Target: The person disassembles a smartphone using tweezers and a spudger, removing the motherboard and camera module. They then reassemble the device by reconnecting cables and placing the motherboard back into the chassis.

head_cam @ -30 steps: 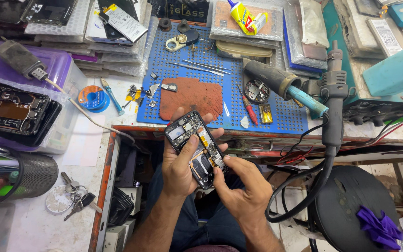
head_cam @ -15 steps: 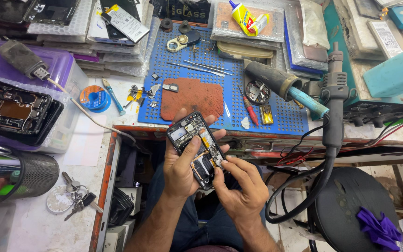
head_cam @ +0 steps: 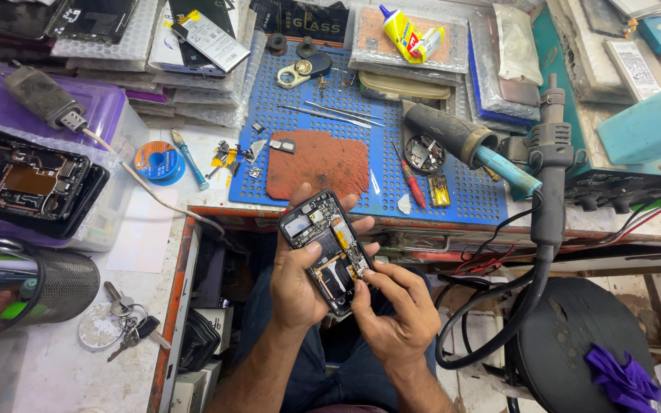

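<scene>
Phone [head_cam: 329,248]: back cover off, board bare, held over my lap just near of the blue mat [head_cam: 460,195].
Left hand [head_cam: 300,287]: wrapped round the phone, thumb on the board.
Right hand [head_cam: 395,310]: fingertips pinched at the phone's right edge; I can't tell what they hold.
Risk: I judge a slip could drop the phone or tear a ribbon.
Risk 2: the hot-air gun [head_cam: 548,164] cable hangs just right of my hands; a snag could tug it.
</scene>
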